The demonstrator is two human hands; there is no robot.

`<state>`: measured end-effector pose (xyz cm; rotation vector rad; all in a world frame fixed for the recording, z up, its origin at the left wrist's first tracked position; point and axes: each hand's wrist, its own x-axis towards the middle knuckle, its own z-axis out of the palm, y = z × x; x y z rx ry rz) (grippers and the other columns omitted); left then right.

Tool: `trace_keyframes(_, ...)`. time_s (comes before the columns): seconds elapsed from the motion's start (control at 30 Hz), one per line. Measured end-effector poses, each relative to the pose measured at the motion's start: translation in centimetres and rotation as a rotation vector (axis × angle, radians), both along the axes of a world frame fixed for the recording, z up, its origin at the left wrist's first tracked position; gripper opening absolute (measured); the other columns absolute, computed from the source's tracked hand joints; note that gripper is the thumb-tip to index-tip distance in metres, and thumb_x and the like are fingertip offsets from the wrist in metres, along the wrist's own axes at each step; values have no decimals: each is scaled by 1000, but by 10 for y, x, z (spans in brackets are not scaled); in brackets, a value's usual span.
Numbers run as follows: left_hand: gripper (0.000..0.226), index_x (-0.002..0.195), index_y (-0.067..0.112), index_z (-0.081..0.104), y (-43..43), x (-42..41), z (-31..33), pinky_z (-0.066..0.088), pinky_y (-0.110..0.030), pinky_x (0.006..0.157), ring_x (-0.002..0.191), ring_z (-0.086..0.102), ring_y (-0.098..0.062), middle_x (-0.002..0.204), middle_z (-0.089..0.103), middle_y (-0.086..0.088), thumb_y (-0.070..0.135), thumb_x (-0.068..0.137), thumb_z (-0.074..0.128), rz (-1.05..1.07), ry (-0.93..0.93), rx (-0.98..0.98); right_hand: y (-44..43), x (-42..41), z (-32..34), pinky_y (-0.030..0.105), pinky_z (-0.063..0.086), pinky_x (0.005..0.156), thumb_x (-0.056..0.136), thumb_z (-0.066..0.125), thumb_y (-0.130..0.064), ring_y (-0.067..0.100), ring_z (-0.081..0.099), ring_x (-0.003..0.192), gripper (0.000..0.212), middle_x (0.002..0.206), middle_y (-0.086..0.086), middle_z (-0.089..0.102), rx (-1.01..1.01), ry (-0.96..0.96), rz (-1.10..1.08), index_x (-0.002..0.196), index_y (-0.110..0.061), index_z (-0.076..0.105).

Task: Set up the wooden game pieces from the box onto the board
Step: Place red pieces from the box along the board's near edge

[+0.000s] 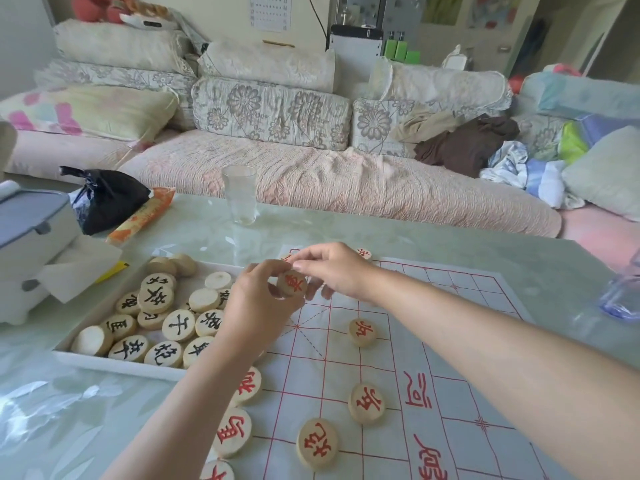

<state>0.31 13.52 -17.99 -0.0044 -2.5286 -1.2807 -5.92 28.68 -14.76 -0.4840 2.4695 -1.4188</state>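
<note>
A white box (114,362) at the left holds several round wooden pieces (178,325) with black characters. The paper board (433,341) with red grid lines lies to its right, with several red-character pieces (362,332) on it. My left hand (258,306) holds a red-character piece (292,284) upright above the board's near-left corner area. My right hand (332,270) touches the top of that same piece with its fingertips. Another red piece (363,253) sits at the board's far edge, behind my right hand.
An empty drinking glass (239,194) stands on the table beyond the board. A black bag (107,199), an orange packet (142,216) and a grey-white appliance (31,251) sit at the left. A clear plastic object (621,296) lies at the right edge. A sofa is behind.
</note>
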Motion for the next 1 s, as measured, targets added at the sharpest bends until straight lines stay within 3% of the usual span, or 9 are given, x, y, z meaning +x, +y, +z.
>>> trace_keyframes(0.17, 52, 112, 29, 60, -7, 1, 8, 55, -25, 68, 73, 67, 0, 97, 69, 8, 32, 66, 86, -16, -41, 140, -12, 11, -1, 24, 52, 56, 91, 70, -12, 13, 64, 65, 26, 88, 2, 69, -81, -10, -32, 117, -8, 67)
trace_keyframes(0.37, 46, 109, 24, 56, -15, 1, 13, 40, -8, 58, 69, 56, 9, 85, 62, 14, 29, 71, 82, 49, -40, 60, -22, 12, -3, 24, 54, 63, 83, 81, -24, 10, 67, 72, 34, 93, 2, 71, -99, -77, -31, 112, -13, 70)
trace_keyframes(0.5, 54, 124, 29, 50, -25, 0, 8, 46, -21, 75, 89, 58, -6, 109, 61, 13, 23, 77, 77, 6, -53, -94, -25, -7, -3, 25, 55, 63, 83, 80, -21, 13, 63, 69, 30, 91, 4, 72, -85, -68, -124, 110, -12, 70)
trace_keyframes(0.63, 38, 122, 40, 56, -44, 0, 4, 40, -27, 84, 111, 46, -15, 122, 56, 12, 27, 87, 62, -30, -75, -522, -18, -48, -2, 29, 56, 68, 80, 81, -23, 17, 65, 79, 36, 105, 3, 70, 177, 97, -314, 113, -20, 68)
trace_keyframes(0.7, 32, 121, 43, 58, -49, 1, 2, 36, -29, 89, 116, 42, -16, 127, 53, 11, 33, 91, 56, -76, -96, -600, -17, -67, -3, 31, 54, 76, 83, 76, -24, 22, 66, 93, 36, 111, 5, 69, 319, 154, -328, 117, -16, 68)
trace_keyframes(0.8, 33, 123, 44, 58, -51, 1, -3, 28, -28, 85, 116, 38, -16, 128, 50, 12, 33, 93, 49, -148, -137, -613, -24, -86, -4, 32, 49, 90, 86, 74, -29, 26, 62, 109, 37, 118, 8, 67, 479, 199, -306, 116, -8, 67)
trace_keyframes(0.9, 35, 124, 43, 58, -53, -1, -10, 32, -31, 93, 115, 37, -17, 124, 51, 10, 31, 92, 47, -195, -165, -618, -36, -105, -10, 31, 48, 83, 84, 76, -32, 26, 62, 105, 36, 111, 11, 69, 571, 203, -278, 107, -5, 71)
trace_keyframes(1.0, 34, 125, 41, 58, -53, -4, -12, 33, -33, 97, 119, 36, -18, 125, 49, 8, 37, 93, 48, -216, -189, -622, -49, -119, -19, 32, 47, 68, 81, 72, -33, 29, 65, 93, 35, 87, 12, 69, 631, 207, -272, 94, 0, 73)
